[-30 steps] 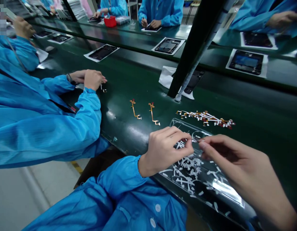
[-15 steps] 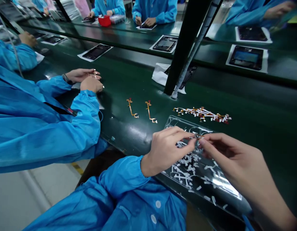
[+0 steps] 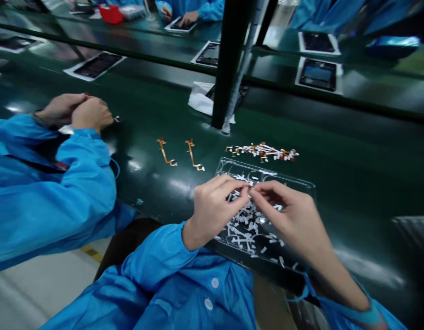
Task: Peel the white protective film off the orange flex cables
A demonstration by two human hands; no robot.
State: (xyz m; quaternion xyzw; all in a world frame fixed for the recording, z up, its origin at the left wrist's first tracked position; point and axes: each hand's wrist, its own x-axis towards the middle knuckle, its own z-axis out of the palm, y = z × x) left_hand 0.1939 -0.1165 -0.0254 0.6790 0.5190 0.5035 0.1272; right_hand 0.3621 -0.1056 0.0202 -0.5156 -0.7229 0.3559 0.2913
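Note:
My left hand (image 3: 217, 206) and my right hand (image 3: 292, 217) meet fingertip to fingertip, both pinching a small flex cable, which the fingers mostly hide. Below them lies a clear plastic tray (image 3: 287, 179) strewn with small white strips (image 3: 241, 239). Just beyond the tray's far edge is a pile of flex cables (image 3: 263, 150), orange-brown with white parts. Two single flex cables, one on the left (image 3: 166, 152) and one nearer the pile (image 3: 194, 156), lie apart on the green table.
A co-worker's hands (image 3: 90, 112) are close together at the left, above the same table. A dark post (image 3: 228, 68) with a pale conduit rises behind the pile. Framed dark panels on white sheets (image 3: 96, 65) lie farther back, some on the opposite bench (image 3: 318, 75).
The view has swung right, so the surroundings sit farther left. My hands remain together over the tray, still pinching. The co-worker's hands have drawn closer together.

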